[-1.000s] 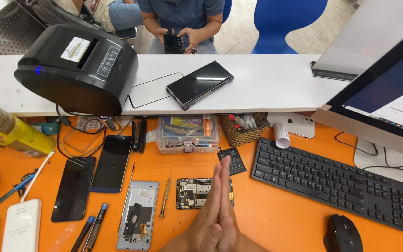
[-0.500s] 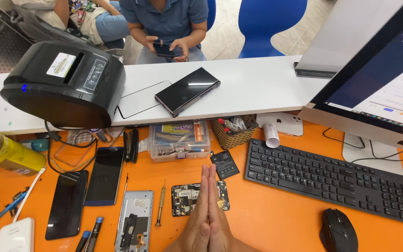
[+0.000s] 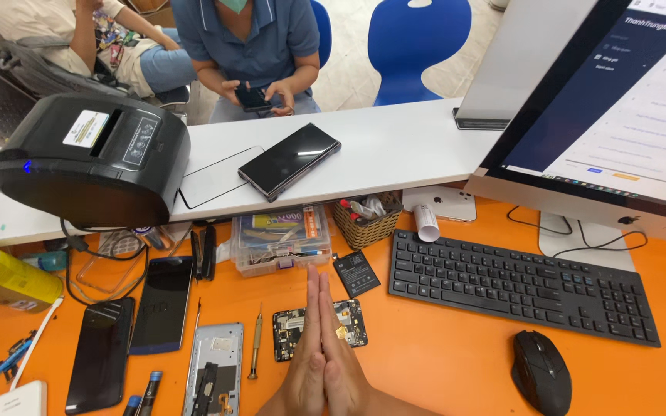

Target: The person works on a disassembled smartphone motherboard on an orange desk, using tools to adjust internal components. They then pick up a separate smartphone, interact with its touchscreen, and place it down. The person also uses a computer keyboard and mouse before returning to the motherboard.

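- Two hands meet palm to palm low in the middle of an orange desk [image 3: 441, 362]: the left hand [image 3: 306, 362] and the right hand [image 3: 341, 362] press flat against each other, fingers straight and pressed together, tips pointing away from the person. Neither holds anything.
- One bare phone circuit board [image 3: 290, 333] lies on the desk right under the fingertips, showing on both sides of the hands.
- One small black battery [image 3: 357, 273] lies just beyond the fingertips, near the keyboard's left end.
- One thin screwdriver [image 3: 255, 350] lies left of the board, and one opened silver phone frame [image 3: 213, 368] lies left of that.
- Two dark phones [image 3: 165, 304] lie side by side further left, screens up.
- One clear plastic parts box [image 3: 280, 239] and one small wicker basket [image 3: 365, 219] sit against the raised white counter [image 3: 402, 146].
- On the counter: one black receipt printer [image 3: 94, 158], one black phone [image 3: 289, 160] and one loose screen glass [image 3: 213, 177] beside it.
- One black keyboard [image 3: 522, 285], one black mouse [image 3: 541, 374] and one monitor [image 3: 610, 108] are on the right.
- One yellow can [image 3: 5, 279] lies at the left edge.
- Two people sit beyond the counter; one holds a phone in both hands. Two blue chairs [image 3: 418, 38] stand behind.
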